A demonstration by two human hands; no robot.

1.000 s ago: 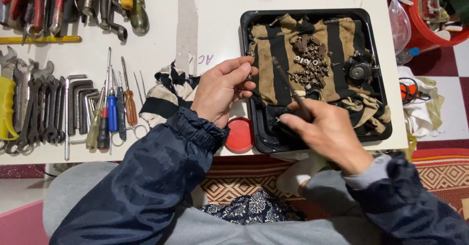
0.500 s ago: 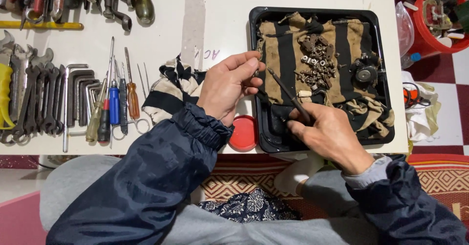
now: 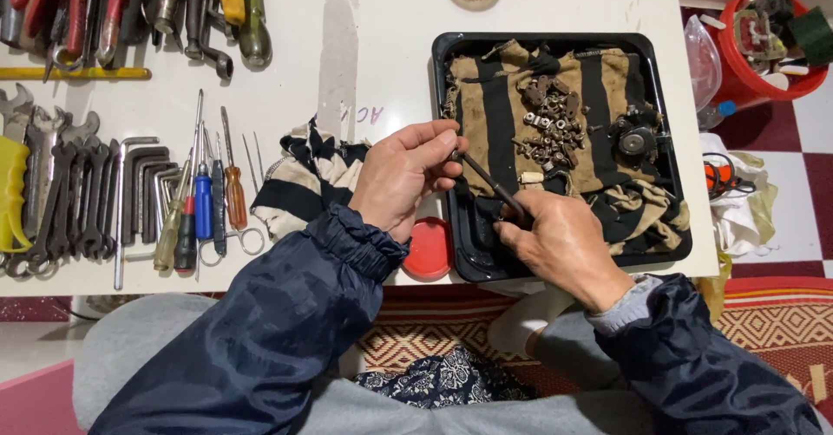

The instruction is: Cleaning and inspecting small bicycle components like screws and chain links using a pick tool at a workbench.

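Note:
My right hand (image 3: pixel 560 244) grips the handle of a thin dark screwdriver (image 3: pixel 490 183) over the near left corner of a black tray (image 3: pixel 460 253). The tool's tip reaches my left hand (image 3: pixel 403 175), whose fingertips pinch a small part at the tray's left edge; the part itself is too small to make out. In the tray lies a brown and black striped cloth (image 3: pixel 495 114) with a pile of small screws and nuts (image 3: pixel 547 123) and a round black part (image 3: pixel 636 140).
Left on the white table (image 3: pixel 382 53) lie screwdrivers (image 3: pixel 200 201), hex keys (image 3: pixel 143 183), wrenches (image 3: pixel 61 192) and pliers (image 3: pixel 87 10). A striped rag (image 3: pixel 304 175) and a red lid (image 3: pixel 427 248) sit near my left hand. A red bucket (image 3: pixel 764 45) stands on the floor at right.
The view has shifted slightly. Both hands stay at the tray's near left corner, with the screwdriver tip held against the small part in my left fingers.

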